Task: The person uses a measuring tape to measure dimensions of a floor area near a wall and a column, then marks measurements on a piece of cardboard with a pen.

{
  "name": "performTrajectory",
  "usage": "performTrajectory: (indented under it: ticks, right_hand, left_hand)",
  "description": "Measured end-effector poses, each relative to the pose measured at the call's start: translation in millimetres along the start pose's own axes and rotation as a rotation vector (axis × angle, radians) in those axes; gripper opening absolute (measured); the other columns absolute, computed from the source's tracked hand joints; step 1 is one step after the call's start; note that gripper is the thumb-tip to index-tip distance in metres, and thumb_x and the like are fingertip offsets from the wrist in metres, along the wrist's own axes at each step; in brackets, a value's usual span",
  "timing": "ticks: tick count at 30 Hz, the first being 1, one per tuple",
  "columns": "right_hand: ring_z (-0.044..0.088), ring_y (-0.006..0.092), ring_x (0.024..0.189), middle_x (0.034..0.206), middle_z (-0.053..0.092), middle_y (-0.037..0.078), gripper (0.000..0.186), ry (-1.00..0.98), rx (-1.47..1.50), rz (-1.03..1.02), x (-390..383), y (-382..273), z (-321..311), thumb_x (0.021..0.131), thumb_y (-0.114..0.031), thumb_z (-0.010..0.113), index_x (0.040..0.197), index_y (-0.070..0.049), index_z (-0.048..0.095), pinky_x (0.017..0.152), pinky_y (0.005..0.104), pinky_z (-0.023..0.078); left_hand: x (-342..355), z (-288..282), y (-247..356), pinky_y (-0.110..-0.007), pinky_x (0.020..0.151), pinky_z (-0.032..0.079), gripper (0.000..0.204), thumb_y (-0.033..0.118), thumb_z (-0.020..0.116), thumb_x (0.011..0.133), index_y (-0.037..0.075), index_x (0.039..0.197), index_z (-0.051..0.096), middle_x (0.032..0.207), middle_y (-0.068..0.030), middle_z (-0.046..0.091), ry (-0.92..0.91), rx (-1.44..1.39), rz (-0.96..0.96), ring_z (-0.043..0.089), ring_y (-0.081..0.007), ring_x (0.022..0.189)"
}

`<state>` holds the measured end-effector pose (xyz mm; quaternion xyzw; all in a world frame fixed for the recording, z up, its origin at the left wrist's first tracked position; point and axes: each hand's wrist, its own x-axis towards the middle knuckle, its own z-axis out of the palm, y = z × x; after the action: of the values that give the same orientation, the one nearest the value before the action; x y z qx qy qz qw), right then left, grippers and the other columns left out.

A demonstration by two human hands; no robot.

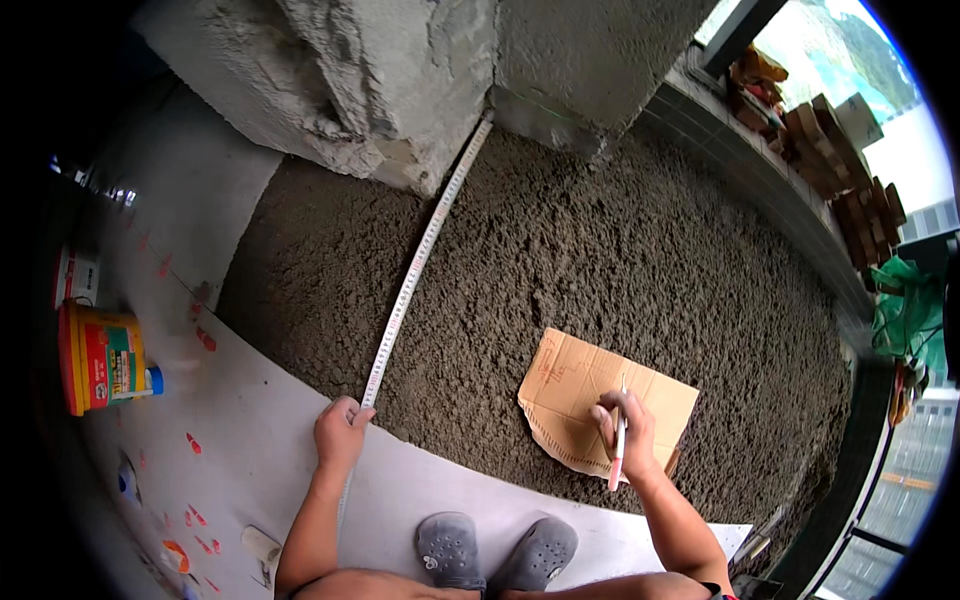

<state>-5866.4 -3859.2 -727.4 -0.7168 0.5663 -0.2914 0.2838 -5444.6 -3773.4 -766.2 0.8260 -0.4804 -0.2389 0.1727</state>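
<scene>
A white tape measure [405,292] runs stretched from the wall corner at the back, over rough grey mortar [590,265], to the near edge of the mortar. My left hand [341,428] pinches the tape there, thumb along its edge. To the right, a torn piece of brown cardboard [570,400] lies on the mortar with some red lines drawn on it. My right hand [632,425] rests over the cardboard, fingers closed around a white and red marker pen [618,452]; its tip points toward the cardboard.
Grey clogs [450,548] on my feet stand on pale floor tiles [270,440] marked with red spots. A yellow and red bucket [105,358] is at the left. Along the right-hand ledge lie stacked brown pieces [820,150] and green netting [903,310]. A rough concrete column [410,80] rises at the back.
</scene>
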Motion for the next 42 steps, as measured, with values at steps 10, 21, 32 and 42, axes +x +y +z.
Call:
performTrajectory:
  ticks: [10,21,32,42]
  right_hand:
    - [0.061,0.0255,0.068,0.077,0.060,0.011,0.017,-0.004,0.013,-0.018,-6.6,-7.0,8.7,0.082,-0.007,0.074,0.094,-0.003,0.063,0.061,0.0335,0.049]
    - [0.056,0.0264,0.060,0.069,0.056,0.009,0.018,-0.195,0.132,-0.106,-42.5,-32.7,23.6,0.079,-0.013,0.077,0.091,-0.007,0.064,0.054,0.0359,0.046]
    - [0.060,0.0265,0.064,0.079,0.066,0.009,0.014,-0.507,0.316,-0.123,-92.1,-57.6,50.3,0.077,-0.012,0.076,0.083,-0.006,0.065,0.057,0.0356,0.049]
    - [0.057,0.0258,0.060,0.070,0.062,0.007,0.015,-0.482,0.268,-0.113,-76.7,-62.9,51.0,0.078,-0.012,0.077,0.084,-0.006,0.064,0.055,0.0353,0.047]
  left_hand:
    - [-0.6,-6.5,-0.1,-0.040,0.056,0.045,0.025,0.017,0.078,0.078,0.003,0.073,0.057,0.063,-0.0096,0.060,0.069,-0.128,-0.050,0.057,-0.0281,0.057]
    - [-16.6,-17.1,-1.4,-0.042,0.062,0.047,0.036,0.024,0.083,0.073,0.004,0.085,0.055,0.073,-0.0120,0.062,-0.088,0.045,-0.089,0.060,-0.0312,0.067]
    - [-0.9,-35.8,-22.0,-0.035,0.063,0.046,0.038,0.020,0.085,0.067,0.005,0.085,0.055,0.073,-0.0076,0.056,-0.338,-0.017,-0.069,0.055,-0.0211,0.069]
    - [-2.0,-39.2,-17.1,-0.040,0.069,0.048,0.039,0.026,0.085,0.067,0.005,0.084,0.056,0.082,-0.0121,0.062,-0.397,0.006,-0.156,0.060,-0.0290,0.078]
